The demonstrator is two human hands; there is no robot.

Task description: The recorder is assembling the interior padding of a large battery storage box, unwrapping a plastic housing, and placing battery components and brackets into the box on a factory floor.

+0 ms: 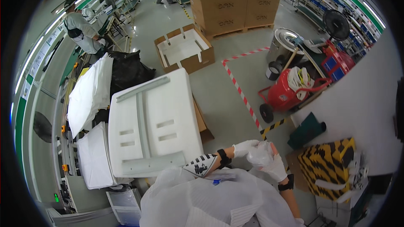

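In front of my body, at the lower right, a crumpled wad of translucent plastic wrap [260,155] is held between my two gloved hands. My left hand [244,148] grips its upper left side, with the fingers closed against it. From the right, my right hand [275,169] is wrapped round the wad, a bare fingertip showing past the white glove. Black bands circle both wrists. To the left of my hands lies a large white foam slab [181,113] with grey metal strips [143,122] set in and across it.
White foam sheets [90,92] and a black bag [130,69] lie left of the slab. Beyond are an open carton [202,59] and stacked cartons [223,4]. A red wheeled extinguisher [284,92] and a striped yellow-black box [326,166] stand right. A co-worker [86,31] works far left.
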